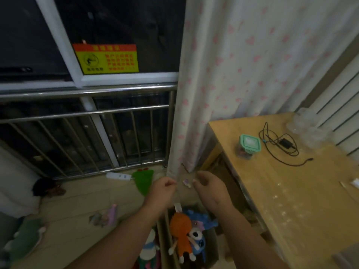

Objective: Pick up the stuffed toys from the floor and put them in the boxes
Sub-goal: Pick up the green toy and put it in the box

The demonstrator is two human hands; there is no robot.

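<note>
My left hand (165, 189) and my right hand (210, 188) reach forward side by side at the curtain's lower hem. The left fingers are pinched together; whether they hold anything thin is too blurred to tell. The right fingers are curled and apart, with a small purple-and-white scrap (186, 182) floating just left of them. Below the hands, a cardboard box (212, 247) holds an orange stuffed toy (180, 228) with a white tag and a blue stuffed toy (200, 242). On the floor lie a green stuffed toy (143, 180), a pink one (109, 215) and a pale green one (25, 236).
A second box with toys (149, 251) stands left of the first. A wooden table (291, 187) at the right carries a lidded jar (247, 146) and a black charger cable (281, 146). The flowered curtain (233, 94), a metal railing (87, 133) and a white power strip (118, 176) lie ahead.
</note>
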